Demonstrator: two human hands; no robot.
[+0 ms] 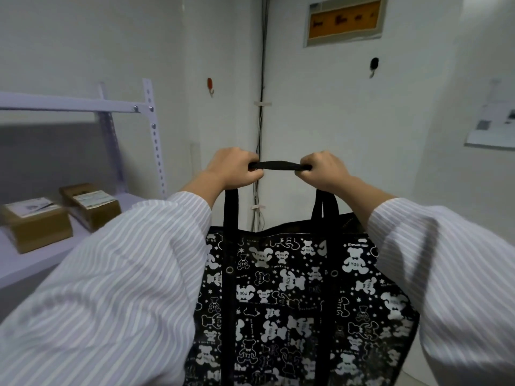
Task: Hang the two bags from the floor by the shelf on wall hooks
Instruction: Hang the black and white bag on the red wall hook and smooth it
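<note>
Both grips clenched on the black webbing handles (278,165) of the black tote bag with white bear print (292,302): my left hand (234,168) and right hand (323,171) pull the strap taut between them, bag hanging off the floor in front of the white wall corner. Orange wall hook (210,85) sits up-left of my hands and black wall hook (374,65) up-right, both bare, neither touching the strap. Two brown cardboard boxes (61,215) lie on the white metal shelf (150,135) near its front edge.
</note>
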